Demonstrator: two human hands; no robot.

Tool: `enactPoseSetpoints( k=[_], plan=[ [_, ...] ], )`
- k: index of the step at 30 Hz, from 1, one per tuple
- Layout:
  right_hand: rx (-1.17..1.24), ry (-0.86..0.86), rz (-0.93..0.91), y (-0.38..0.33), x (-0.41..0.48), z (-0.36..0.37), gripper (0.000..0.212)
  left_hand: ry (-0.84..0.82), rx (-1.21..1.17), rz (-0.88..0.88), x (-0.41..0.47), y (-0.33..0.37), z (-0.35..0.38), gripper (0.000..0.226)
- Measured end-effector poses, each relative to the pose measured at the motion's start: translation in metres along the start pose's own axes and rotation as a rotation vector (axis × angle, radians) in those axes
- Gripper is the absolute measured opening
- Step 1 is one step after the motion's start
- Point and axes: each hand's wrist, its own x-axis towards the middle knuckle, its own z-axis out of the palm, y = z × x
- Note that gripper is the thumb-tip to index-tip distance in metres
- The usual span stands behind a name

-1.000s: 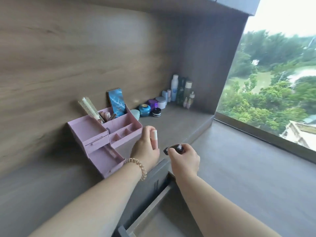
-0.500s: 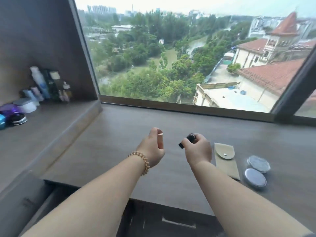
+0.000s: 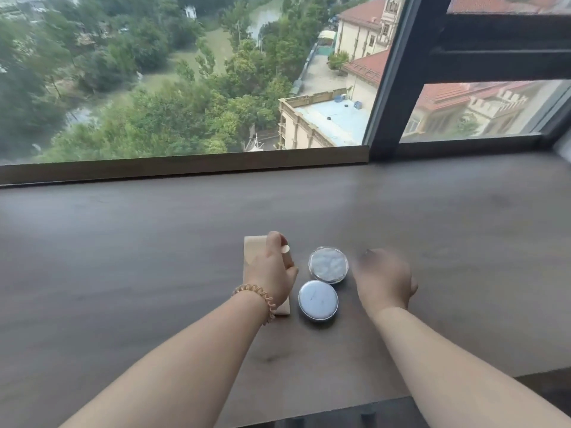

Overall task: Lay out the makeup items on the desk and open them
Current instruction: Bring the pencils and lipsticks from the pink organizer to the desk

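The person's left hand (image 3: 272, 270) is hovering over a flat beige pouch (image 3: 254, 249) that is lying on the dark wood-grain worktop (image 3: 123, 257), about midway along it and nearer its front edge than the window edge. The thumb and fingers are pinching a small white cylindrical tube (image 3: 285, 249), whose round end is pointing up towards the camera. A coiled amber hair tie (image 3: 258, 296) is sitting round that wrist.

Just right of the pouch, two round silver compacts are lying side by side and seem to be touching. The compact with the mottled pale-blue lid (image 3: 328, 264) is on the window side, and the compact with the smooth pale-blue lid (image 3: 318, 300) is on the front-edge side. A faint mark on the smooth lid is too small to read.

The right hand (image 3: 383, 279) is hanging just right of the compacts, blurred, its fingers curling round a small dark item (image 3: 368, 255) that is showing only as a smudge.
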Motion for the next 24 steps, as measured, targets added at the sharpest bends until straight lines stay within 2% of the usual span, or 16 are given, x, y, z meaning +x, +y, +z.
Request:
enactPoseSetpoints(
  k=[6,10,12,14,16,18,21,24],
  plan=[
    [-0.035,-0.018,0.024,0.031,0.009,0.006,0.005,0.039,0.175,-0.030,0.021,0.007,0.035,0.031],
    [-0.037,-0.038,0.006,0.033,0.014,0.008,0.011,0.046,0.210,-0.035,0.026,0.003,0.046,0.031],
    [-0.048,-0.056,0.010,0.034,0.015,0.007,0.026,0.044,0.205,-0.021,0.027,0.003,0.048,0.032],
    [-0.065,-0.065,-0.012,0.032,0.013,0.005,0.053,0.031,0.195,-0.018,0.025,0.003,0.047,0.036],
    [-0.060,-0.030,-0.083,0.026,0.010,0.001,0.067,0.007,0.177,-0.015,0.024,0.002,0.044,0.042],
    [-0.069,0.008,-0.185,0.018,0.006,-0.004,0.071,-0.018,0.173,-0.004,0.020,0.004,0.039,0.051],
    [-0.091,0.046,-0.299,-0.004,0.003,-0.008,0.071,-0.010,0.183,0.033,0.013,0.010,0.020,0.068],
    [-0.128,0.028,-0.409,-0.039,-0.007,-0.013,0.064,0.089,0.263,0.092,0.005,0.013,-0.012,0.073]
  ],
)
